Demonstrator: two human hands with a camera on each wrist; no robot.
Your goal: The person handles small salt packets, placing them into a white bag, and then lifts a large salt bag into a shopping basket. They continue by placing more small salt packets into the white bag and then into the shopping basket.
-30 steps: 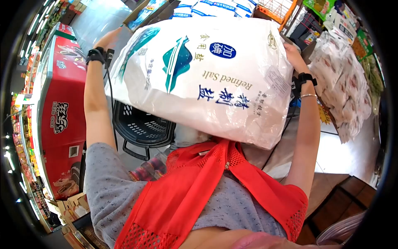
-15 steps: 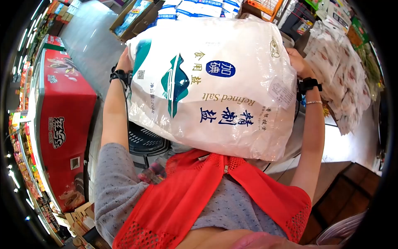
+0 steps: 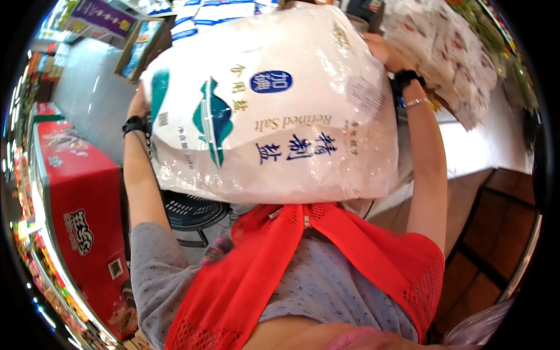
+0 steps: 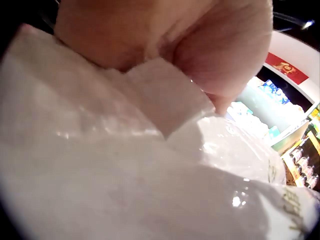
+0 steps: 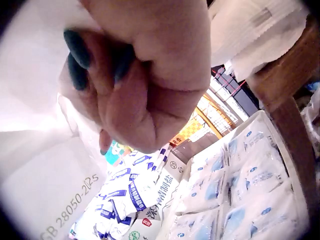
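A big white plastic sack of refined salt [image 3: 280, 151], printed in blue, green and gold, is held up in front of the person's chest, its lettering upside down in the head view. At the sack's left end the left hand [image 3: 138, 104] grips the plastic; in the left wrist view the thumb side of the left hand [image 4: 165, 40] presses against a folded flap of white film. The right hand [image 3: 386, 53] holds the upper right corner. Close up, the dark-nailed fingers of the right hand [image 5: 135, 85] are curled tightly into the bunched plastic.
Beyond the sack lie small blue-and-white salt packets [image 3: 219, 11], also in an open white box [image 5: 280, 165]. A red freezer [image 3: 81, 221] stands at left. Below the sack is a black plastic basket [image 3: 192, 210]. White printed bags [image 3: 443, 58] are piled at right, near a dark brown rack [image 3: 496, 233].
The left hand has drawn in against the sack's left end, and the sack has levelled out. In the head view the surroundings have shifted and the sack now sits further left.
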